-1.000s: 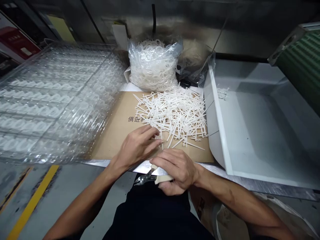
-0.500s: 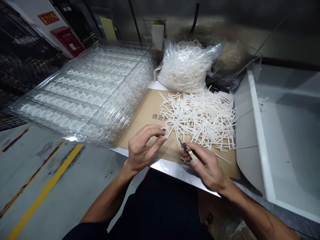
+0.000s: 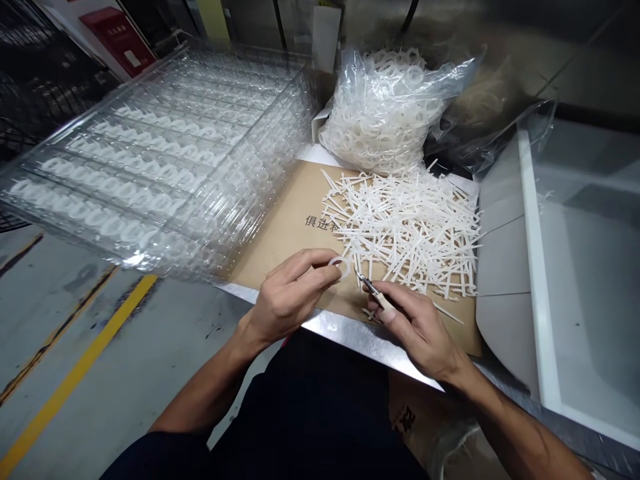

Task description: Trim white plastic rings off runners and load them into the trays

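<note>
Between the thumb and fingers of my left hand (image 3: 295,290) is a white plastic ring (image 3: 343,267), held over the brown cardboard sheet (image 3: 280,220). My right hand (image 3: 417,327) is closed around a small pair of nippers (image 3: 376,293) with pale handles. Their tips point toward the ring, a short gap apart from it. Just beyond both hands lies a heap of thin white plastic sprues (image 3: 405,233). The fingertips of my left hand partly cover the ring.
Stacked clear trays (image 3: 165,153) with rows of white rings stand at the left. A clear bag full of rings (image 3: 385,120) sits behind the heap. To the right is a large white bin (image 3: 540,280). The metal table edge (image 3: 350,337) runs along the front.
The ring in my left hand has turned to face the camera more and sits slightly further right. My right hand still grips the nippers. The camera view has shifted a little.
</note>
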A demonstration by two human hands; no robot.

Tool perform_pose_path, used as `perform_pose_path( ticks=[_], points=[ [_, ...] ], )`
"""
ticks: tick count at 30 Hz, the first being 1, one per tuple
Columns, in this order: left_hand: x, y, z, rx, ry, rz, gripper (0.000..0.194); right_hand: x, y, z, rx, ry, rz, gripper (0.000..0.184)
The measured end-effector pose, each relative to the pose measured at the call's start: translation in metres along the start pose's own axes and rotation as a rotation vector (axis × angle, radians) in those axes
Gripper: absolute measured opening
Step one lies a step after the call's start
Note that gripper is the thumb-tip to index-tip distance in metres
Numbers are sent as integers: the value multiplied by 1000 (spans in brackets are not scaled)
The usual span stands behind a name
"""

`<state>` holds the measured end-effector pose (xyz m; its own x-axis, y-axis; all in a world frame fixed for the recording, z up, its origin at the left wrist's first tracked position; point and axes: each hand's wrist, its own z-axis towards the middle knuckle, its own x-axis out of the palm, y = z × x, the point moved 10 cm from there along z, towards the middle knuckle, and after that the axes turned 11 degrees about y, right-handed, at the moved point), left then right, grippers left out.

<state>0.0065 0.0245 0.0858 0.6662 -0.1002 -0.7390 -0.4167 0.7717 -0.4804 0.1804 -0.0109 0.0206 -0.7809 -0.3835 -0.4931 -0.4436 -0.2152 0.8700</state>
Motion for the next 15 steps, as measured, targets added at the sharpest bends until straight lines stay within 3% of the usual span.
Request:
perform_pose_path(
  ticks=[3,6,10,15],
  points=[
    [0,9,-3,-59,-52,-61,16,1,0,-1,-7,-1,-26,31],
    [1,44,-13,-323,-209,-314,6,1,0,-2,-24,-16,-63,33],
    [36,84,-27,-635,-324,-893,26,1,-1,-3,-39,-38,-61,34],
    [74,82,-26,-763,-309,-1283,40,1,-1,-1,-18,-37,-102,32]
  ],
)
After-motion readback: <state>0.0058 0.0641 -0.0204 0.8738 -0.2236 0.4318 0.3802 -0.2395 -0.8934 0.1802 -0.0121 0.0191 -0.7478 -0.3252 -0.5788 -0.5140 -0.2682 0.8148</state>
